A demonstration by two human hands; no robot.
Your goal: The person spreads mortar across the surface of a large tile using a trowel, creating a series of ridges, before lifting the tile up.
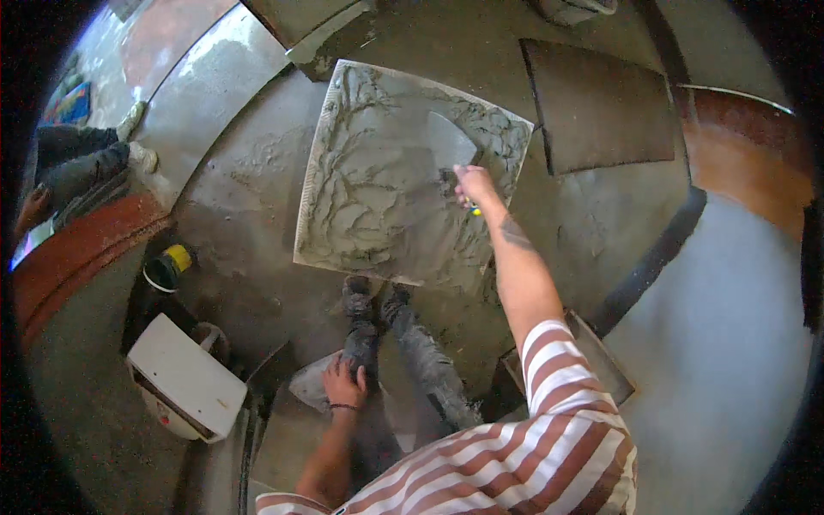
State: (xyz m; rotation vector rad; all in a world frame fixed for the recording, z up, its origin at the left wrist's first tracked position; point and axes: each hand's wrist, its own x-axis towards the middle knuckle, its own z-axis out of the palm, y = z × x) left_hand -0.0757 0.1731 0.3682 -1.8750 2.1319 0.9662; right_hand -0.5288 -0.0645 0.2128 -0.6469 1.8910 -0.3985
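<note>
My right hand (pixel 475 186) is closed around the handle of a pointed trowel (pixel 452 140). The handle's end shows yellow and blue below my fist. The trowel's grey blade lies over wet grey mortar (pixel 369 189), spread in ridges and smears across a large square slab (pixel 300 245) on the floor. Only the slab's pale edges show. My left hand (pixel 345 382) holds nothing and rests on my leg near the knee, its fingers apart. My dusty shoes (pixel 357 296) are close to the slab's near edge.
At left, a white boxy object (pixel 193 378) stands near a yellow-and-black container (pixel 167 268). Another person's legs (pixel 81 172) come in at the far left. A dark square panel (pixel 596 107) lies right of the slab. Part of a bucket (pixel 573 10) shows at the top.
</note>
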